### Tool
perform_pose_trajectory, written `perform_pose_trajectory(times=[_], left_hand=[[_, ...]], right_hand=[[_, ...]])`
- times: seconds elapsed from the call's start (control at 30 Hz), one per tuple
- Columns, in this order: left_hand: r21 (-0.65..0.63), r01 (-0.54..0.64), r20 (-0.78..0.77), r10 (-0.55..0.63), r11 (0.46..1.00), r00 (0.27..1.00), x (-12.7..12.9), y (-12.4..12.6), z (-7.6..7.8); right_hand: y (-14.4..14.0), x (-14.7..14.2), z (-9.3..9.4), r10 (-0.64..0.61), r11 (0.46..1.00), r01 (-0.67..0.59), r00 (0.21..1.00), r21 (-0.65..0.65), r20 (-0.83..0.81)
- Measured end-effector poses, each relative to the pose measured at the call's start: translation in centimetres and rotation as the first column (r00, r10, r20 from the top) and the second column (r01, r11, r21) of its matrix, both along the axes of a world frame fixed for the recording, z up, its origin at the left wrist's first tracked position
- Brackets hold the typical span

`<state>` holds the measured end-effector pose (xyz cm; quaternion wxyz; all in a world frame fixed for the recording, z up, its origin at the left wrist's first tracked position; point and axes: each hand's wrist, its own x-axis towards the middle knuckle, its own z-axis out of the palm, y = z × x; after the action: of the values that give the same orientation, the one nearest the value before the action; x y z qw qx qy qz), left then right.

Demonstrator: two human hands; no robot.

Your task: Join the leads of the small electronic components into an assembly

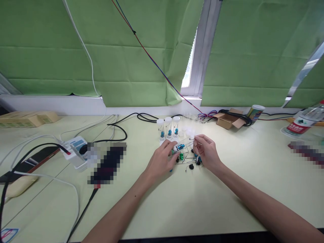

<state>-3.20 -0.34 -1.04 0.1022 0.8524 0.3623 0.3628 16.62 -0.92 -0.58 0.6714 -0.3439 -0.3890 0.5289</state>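
My left hand (162, 160) curls its fingers round the near end of a clear tube (176, 146). A blue piece (180, 146) with thin metal wires lies at or in that tube; which of the two I cannot tell. Just right of it my right hand (207, 151) is closed in a pinch on a thin metal wire (193, 139). Beneath and between the hands lie several small parts with wire stems, among them a green piece (181, 156) and a black piece (191, 166). Behind them stand three capped clear vials (168, 127) with blue pieces inside.
An opened cardboard box (226, 120) and a canister (255, 114) stand at the back right, near a bottle (301, 123). To the left are a white power strip (76, 152), a blurred dark device (108, 164) and several cables. Green blinds (141, 67) hang behind the table (162, 209).
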Motion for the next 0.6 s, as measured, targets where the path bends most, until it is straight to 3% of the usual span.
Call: perform_pose_trajectory(times=[0.3, 0.6], left_hand=[[0.097, 0.016, 0.049, -0.021, 0.995, 0.999, 0.07, -0.17, 0.03], [0.119, 0.014, 0.037, -0.018, 0.993, 0.999, -0.14, 0.14, -0.31]], right_hand=[[0.08, -0.22, -0.07, -0.117, 0.993, 0.118, 0.992, -0.021, 0.045], [0.29, -0.17, -0.53, -0.138, 0.99, 0.139, 0.983, -0.002, 0.124]])
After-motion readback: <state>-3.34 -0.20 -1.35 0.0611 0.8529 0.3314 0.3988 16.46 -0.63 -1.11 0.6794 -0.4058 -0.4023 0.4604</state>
